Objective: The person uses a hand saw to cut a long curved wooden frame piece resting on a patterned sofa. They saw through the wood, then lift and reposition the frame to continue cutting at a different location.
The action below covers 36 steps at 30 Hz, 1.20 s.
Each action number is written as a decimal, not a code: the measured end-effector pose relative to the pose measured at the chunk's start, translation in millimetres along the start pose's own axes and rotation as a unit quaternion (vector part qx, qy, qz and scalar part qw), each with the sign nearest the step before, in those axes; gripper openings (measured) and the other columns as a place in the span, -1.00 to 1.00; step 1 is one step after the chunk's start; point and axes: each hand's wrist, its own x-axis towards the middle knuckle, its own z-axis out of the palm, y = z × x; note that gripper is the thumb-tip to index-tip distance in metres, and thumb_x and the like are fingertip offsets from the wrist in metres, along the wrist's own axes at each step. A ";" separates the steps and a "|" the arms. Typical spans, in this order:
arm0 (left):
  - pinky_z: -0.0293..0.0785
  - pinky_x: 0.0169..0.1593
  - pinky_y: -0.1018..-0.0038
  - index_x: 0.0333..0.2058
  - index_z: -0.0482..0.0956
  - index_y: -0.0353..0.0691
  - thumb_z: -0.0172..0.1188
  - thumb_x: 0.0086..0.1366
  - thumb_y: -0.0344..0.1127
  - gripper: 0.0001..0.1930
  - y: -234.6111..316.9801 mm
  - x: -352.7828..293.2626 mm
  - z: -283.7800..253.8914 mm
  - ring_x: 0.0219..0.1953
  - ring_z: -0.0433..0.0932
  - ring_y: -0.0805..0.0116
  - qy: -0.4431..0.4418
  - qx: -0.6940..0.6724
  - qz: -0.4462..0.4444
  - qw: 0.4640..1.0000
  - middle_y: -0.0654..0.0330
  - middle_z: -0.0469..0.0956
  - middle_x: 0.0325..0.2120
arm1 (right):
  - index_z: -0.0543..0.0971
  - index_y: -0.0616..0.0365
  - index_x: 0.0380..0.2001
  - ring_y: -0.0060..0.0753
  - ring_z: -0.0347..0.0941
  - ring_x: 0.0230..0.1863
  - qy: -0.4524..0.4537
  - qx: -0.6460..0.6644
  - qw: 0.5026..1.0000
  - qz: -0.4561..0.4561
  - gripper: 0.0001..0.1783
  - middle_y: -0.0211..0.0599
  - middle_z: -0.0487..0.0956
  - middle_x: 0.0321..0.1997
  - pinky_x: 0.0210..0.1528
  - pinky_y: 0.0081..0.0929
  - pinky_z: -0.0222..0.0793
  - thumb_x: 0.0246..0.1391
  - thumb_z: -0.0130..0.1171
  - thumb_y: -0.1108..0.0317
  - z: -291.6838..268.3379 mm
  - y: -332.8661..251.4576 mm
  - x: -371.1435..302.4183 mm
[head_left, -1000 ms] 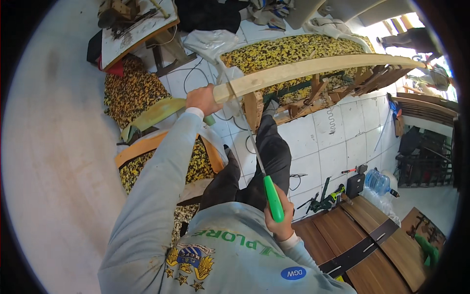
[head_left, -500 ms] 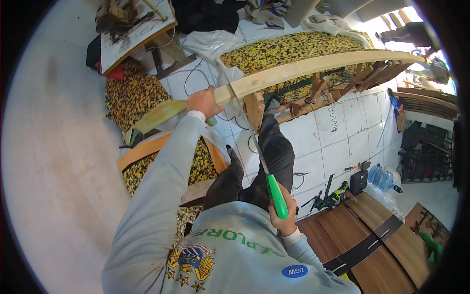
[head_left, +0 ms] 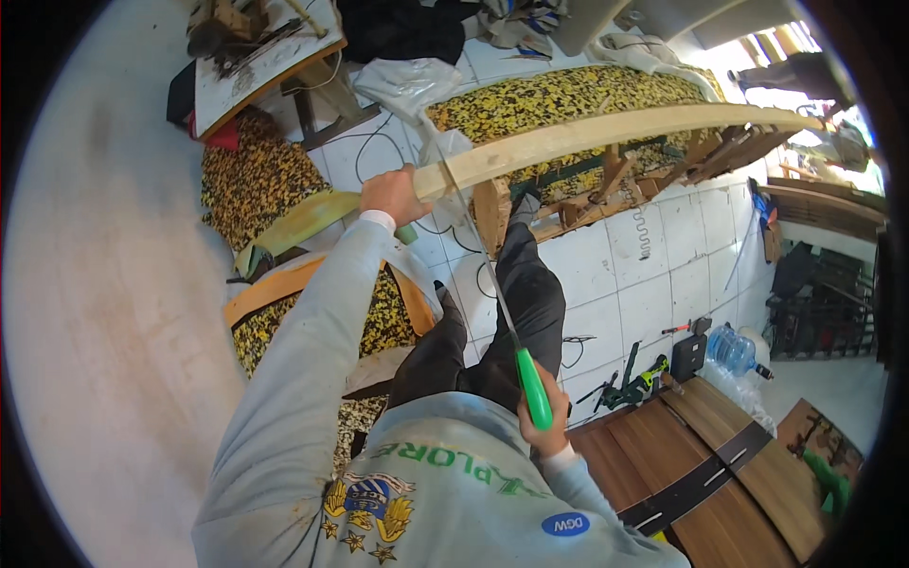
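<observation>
A long pale wooden plank [head_left: 606,130] stretches from my left hand away to the right, over a wooden frame. My left hand [head_left: 390,196] is closed around its near left end. In my right hand [head_left: 546,421], low in front of my body, is the green handle of a handsaw [head_left: 506,308]. The saw's thin blade runs up and to the left, crossing the plank just right of my left hand. Whether its teeth have bitten into the wood is too small to tell.
Beneath the plank lies a wooden frame [head_left: 630,194] with yellow-black foam [head_left: 568,95]. More speckled foam [head_left: 260,175] is at left, below a small table [head_left: 270,80]. Tools [head_left: 639,379], a blue water bottle [head_left: 734,350] and brown boards [head_left: 682,473] stand at right.
My right hand and the saw have drawn back slightly toward my body. My left hand keeps its hold on the plank's end.
</observation>
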 end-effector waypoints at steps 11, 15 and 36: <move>0.69 0.03 0.06 0.08 0.61 -0.16 0.48 0.05 0.14 -0.31 7.0 0.6 -3.3 -0.08 0.78 -0.04 -0.004 0.027 0.003 1.000 -0.06 0.79 -0.13 | 0.59 0.32 0.16 0.06 0.71 -0.16 0.072 0.010 0.988 -0.136 -0.49 0.10 0.73 -0.16 -0.07 -0.16 0.56 0.10 0.28 0.48 75.0 0.1 207.9; 0.70 0.02 0.07 0.06 0.64 -0.16 0.48 0.05 0.12 -0.34 8.3 -4.2 -6.5 -0.10 0.79 -0.03 0.002 0.009 -0.004 1.000 -0.05 0.79 -0.15 | 0.56 0.33 0.30 -0.07 0.63 0.32 0.012 0.022 1.000 -0.003 -0.35 0.12 0.67 0.27 0.38 -0.31 0.43 0.07 0.05 0.67 16.8 -1.0 24.8; 0.69 0.02 0.08 0.03 0.63 -0.19 0.49 0.06 0.11 -0.36 12.4 -0.1 -0.7 -0.12 0.79 -0.05 0.020 0.015 -0.004 1.000 -0.03 0.79 -0.18 | 0.58 0.24 0.24 0.23 0.71 0.00 0.075 0.021 0.983 -0.166 -0.38 0.10 0.73 0.01 0.00 -0.10 0.59 0.04 0.31 0.52 72.4 32.0 189.9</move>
